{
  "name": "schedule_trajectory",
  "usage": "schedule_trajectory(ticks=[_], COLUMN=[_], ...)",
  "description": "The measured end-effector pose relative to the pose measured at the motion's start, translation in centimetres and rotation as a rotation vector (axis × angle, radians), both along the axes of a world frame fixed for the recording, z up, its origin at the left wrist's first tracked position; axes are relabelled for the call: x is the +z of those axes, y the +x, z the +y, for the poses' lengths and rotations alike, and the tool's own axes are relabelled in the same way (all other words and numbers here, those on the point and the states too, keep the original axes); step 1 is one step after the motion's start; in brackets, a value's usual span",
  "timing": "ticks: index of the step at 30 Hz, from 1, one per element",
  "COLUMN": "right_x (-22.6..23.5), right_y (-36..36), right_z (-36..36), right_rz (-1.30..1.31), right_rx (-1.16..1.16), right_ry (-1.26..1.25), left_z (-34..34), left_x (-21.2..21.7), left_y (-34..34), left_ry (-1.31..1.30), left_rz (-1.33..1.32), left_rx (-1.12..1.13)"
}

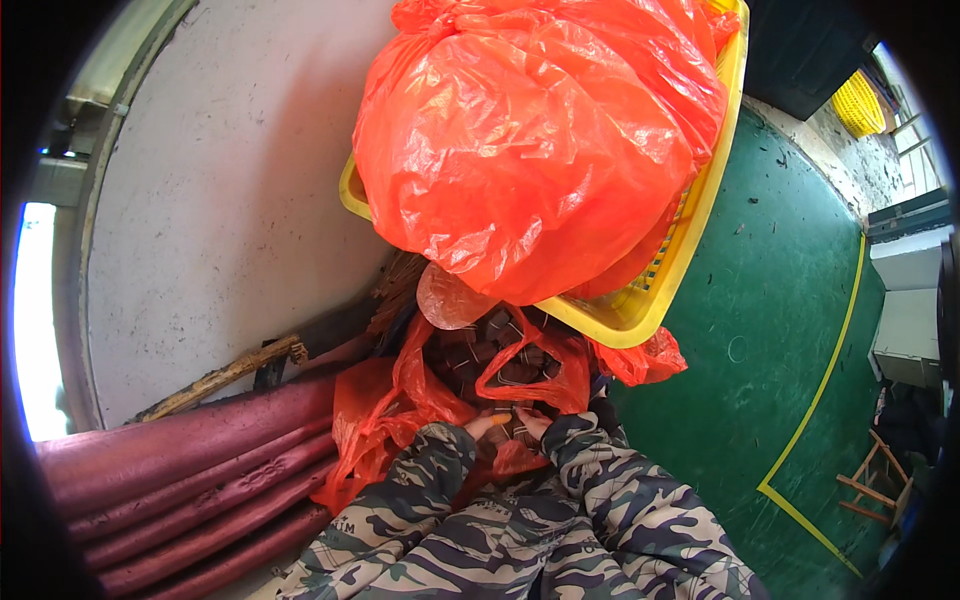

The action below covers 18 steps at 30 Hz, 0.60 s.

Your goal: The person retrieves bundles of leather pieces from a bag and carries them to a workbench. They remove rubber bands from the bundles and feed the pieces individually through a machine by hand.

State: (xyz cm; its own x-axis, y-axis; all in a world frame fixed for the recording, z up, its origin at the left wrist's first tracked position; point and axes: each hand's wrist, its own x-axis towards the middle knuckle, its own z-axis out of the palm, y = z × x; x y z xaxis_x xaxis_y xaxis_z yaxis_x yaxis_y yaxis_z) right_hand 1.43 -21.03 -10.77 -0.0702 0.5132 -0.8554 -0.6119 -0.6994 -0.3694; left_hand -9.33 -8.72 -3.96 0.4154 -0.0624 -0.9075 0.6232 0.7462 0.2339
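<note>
My left hand (pixel 485 425) and my right hand (pixel 534 423) are close together at the mouth of an open red plastic bag (pixel 365 425). A bit of yellow-orange shows at the left fingertips. The fingers of both hands look closed around a small brown piece (pixel 517 430) between them, too small to name. Just beyond lie several dark brown bundles (pixel 470 352) with thin pale bands or wires, partly hidden by the bag's handles. Camouflage sleeves cover both forearms.
A big, full red plastic bag (pixel 540 150) sits in a yellow plastic basket (pixel 650 305) straight ahead. Dark pink rolls (pixel 200 450) and a wooden stick (pixel 215 380) lie left by a pale wall. To the right are a green floor (pixel 740 350) and a wooden stool (pixel 870 485).
</note>
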Motion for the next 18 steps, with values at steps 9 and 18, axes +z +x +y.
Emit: schedule_trajectory(ticks=[9,18], right_x=[6.1,1.7], right_y=[4.2,2.5], right_z=[1.7,1.3], right_rz=[-0.110,0.055], right_rx=[0.261,0.018], right_ry=[-0.045,-0.147], left_z=[1.0,0.0], left_x=[-0.2,-3.4], left_y=[1.0,0.7], left_ry=[0.084,0.098], left_rz=[-0.089,-0.091], left_rx=[-0.300,0.063])
